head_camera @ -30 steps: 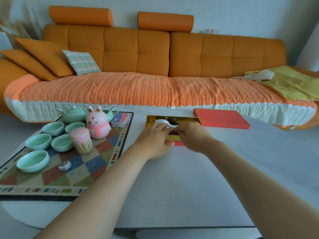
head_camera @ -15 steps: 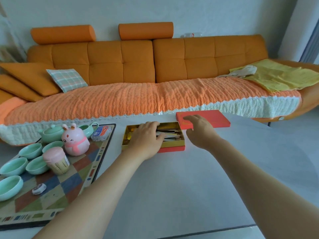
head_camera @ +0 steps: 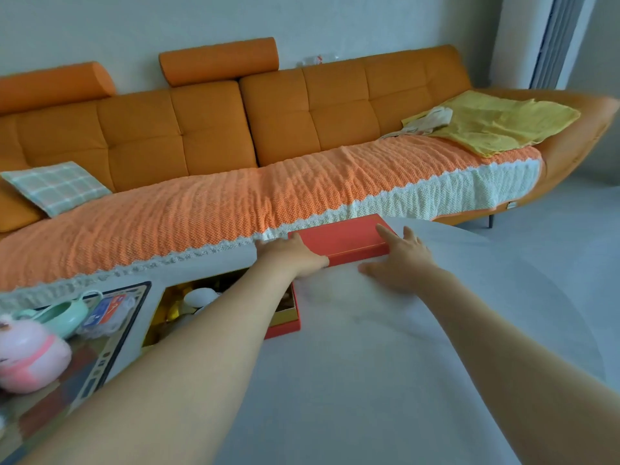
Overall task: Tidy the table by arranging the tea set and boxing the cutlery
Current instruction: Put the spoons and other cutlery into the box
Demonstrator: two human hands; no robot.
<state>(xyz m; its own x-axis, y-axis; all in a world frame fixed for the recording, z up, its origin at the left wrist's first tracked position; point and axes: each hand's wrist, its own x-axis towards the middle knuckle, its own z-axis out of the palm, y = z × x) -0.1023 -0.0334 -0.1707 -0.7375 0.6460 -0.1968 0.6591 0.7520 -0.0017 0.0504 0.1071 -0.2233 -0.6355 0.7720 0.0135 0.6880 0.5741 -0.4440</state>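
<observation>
Two bare forearms reach away from the viewer across a white tabletop (head_camera: 335, 380). At near left, a checked mat with a dark border (head_camera: 110, 347) carries a pink rabbit figurine (head_camera: 30, 357), a mint-green ceramic pitcher (head_camera: 67, 313) and a small clear packet printed in blue and red (head_camera: 107, 312), its lettering too blurred to read.

Just right of the mat sits an open red box with gold lining (head_camera: 285, 330), partly hidden under the left forearm. A white ceramic spoon (head_camera: 201, 297) lies inside.

Beyond the box, at the table's far edge, is a flat red cardboard lid (head_camera: 342, 243). The left hand (head_camera: 292, 256) clasps the lid's left end, thumb along its near edge. The right hand (head_camera: 399, 260), motion-blurred, is spread with straight fingers: forefinger against the lid's right end, thumb on the table.

Behind the table runs a long orange sofa (head_camera: 208, 129) draped with an orange knitted throw edged in white (head_camera: 235, 209). A green plaid cushion (head_camera: 53, 186) sits on its left and a yellow cloth (head_camera: 496, 122) on its right. A pale wall (head_camera: 134, 28) rises behind, and grey floor (head_camera: 570, 229) shows at right.
</observation>
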